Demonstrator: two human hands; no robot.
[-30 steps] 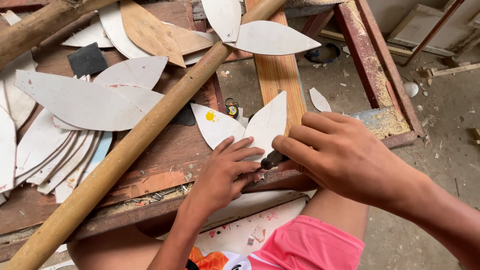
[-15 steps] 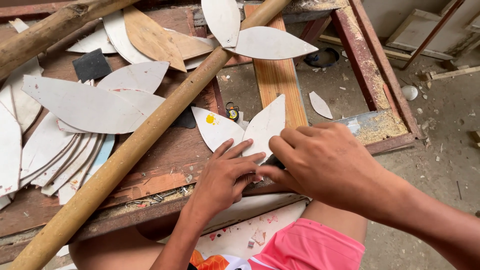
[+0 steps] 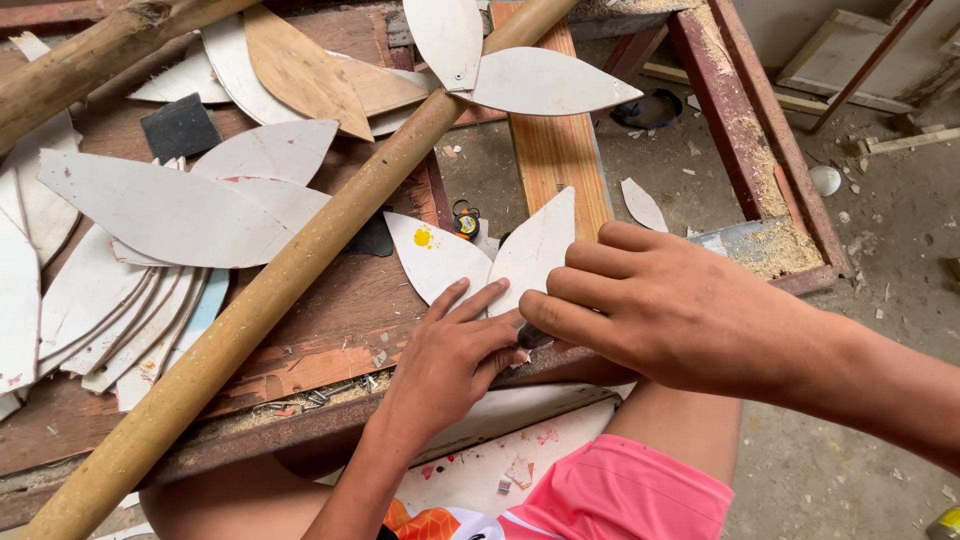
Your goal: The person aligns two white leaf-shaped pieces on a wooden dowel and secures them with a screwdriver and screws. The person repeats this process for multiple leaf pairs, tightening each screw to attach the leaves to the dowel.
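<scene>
I see a worn reddish wooden surface (image 3: 330, 330) crossed diagonally by a long bamboo pole (image 3: 290, 270). To its left lies a spread of pale leaf-shaped cutouts (image 3: 170, 210), overlapping one another. A plank of bare wood (image 3: 555, 150) runs away from me past the surface's edge. My right hand (image 3: 660, 305) is curled, its fingers pressing a small dark block (image 3: 532, 338) against the lower edge of an upright-pointing leaf-shaped piece (image 3: 535, 250). My left hand (image 3: 450, 350) lies flat and spread, fingertips holding down that piece and the neighbouring cutout with a yellow spot (image 3: 432, 255), just beside it. A small tape measure (image 3: 465, 222) sits beyond them.
</scene>
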